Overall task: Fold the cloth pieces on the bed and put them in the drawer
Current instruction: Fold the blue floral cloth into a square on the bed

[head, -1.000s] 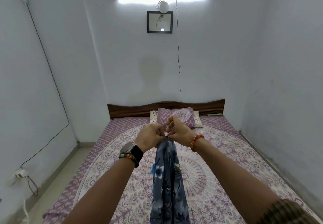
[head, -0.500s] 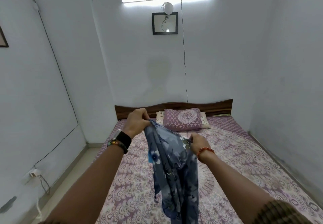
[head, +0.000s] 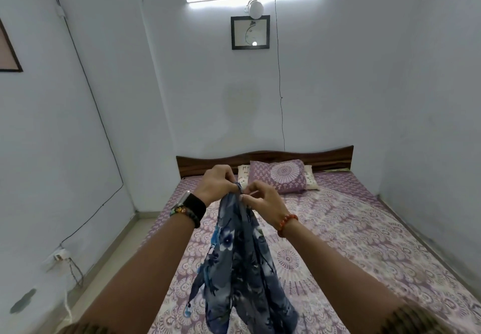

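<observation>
A dark blue floral cloth [head: 238, 268] hangs in front of me above the bed [head: 364, 242], gathered into long folds. My left hand [head: 217, 185], with a black watch on the wrist, pinches the cloth's top edge. My right hand [head: 263, 201], with an orange bead bracelet, pinches the same top edge right beside it, fingertips almost touching the left hand. The cloth's lower end dangles over the purple patterned bedsheet. No drawer is in view.
A purple mandala pillow [head: 279, 178] leans on the wooden headboard [head: 325, 155] at the far end. White walls close in on both sides. A strip of floor [head: 117, 250] runs along the bed's left side, with a wall socket and cables [head: 61, 257].
Half a second ago my hands were apart with the cloth spread between them; now they have come together again at the cloth's top edge.
</observation>
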